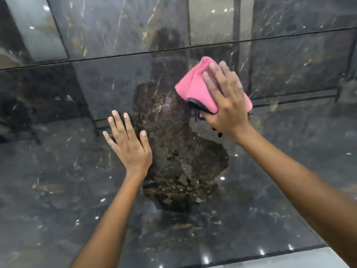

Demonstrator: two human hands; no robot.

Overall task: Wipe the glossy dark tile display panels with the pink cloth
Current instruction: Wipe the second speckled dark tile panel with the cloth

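A large glossy dark marbled tile panel fills the view, with a second panel above a thin horizontal seam. My right hand lies flat on a folded pink cloth with a dark hem, pressing it against the lower panel just below the seam; the fingers are straight and slightly blurred. My left hand rests flat on the same panel, left of and below the cloth, fingers spread and holding nothing.
The panels mirror a showroom: ceiling lights, frames and my own dark silhouette at centre. A pale grey tile strip borders the lower panel at bottom right. The seam runs slightly uphill to the right.
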